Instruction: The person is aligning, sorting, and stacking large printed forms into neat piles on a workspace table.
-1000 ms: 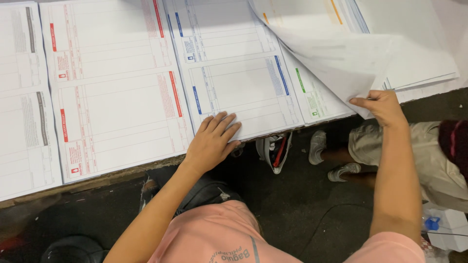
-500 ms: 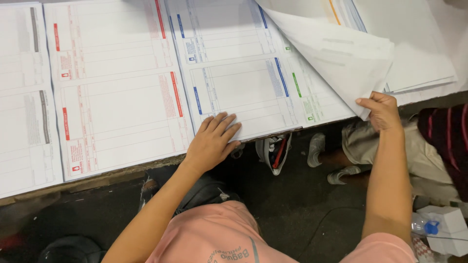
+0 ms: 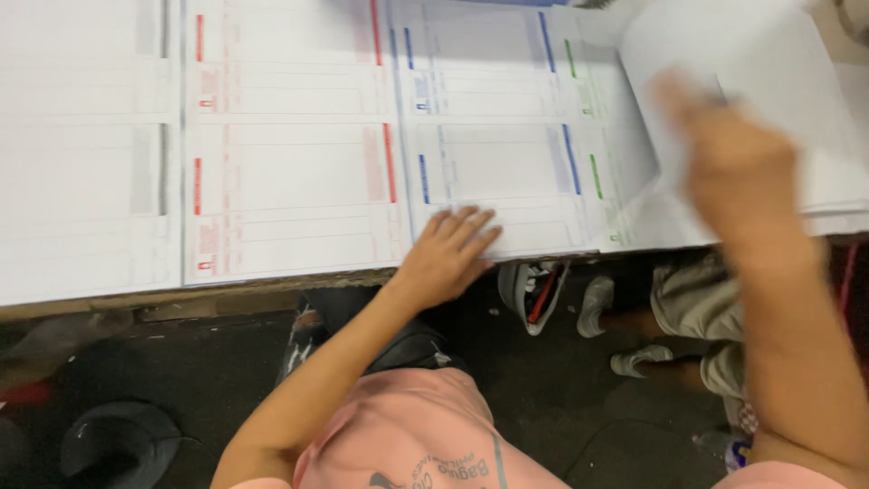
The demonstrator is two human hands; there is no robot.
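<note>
Head view looks down on a table covered with stacks of printed forms, red-striped beside blue-striped, above a dark floor where another person's shoes show. Left hand lies open, flat on the blue-striped stack's near edge. Right hand is blurred against a white sheet at the right; its grip I cannot tell.

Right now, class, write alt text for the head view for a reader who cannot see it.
A left hand presses flat on a blue-marked printed sheet at the table edge, while the blurred right hand lifts a white sheet. Red-marked sheets lie alongside.
</note>
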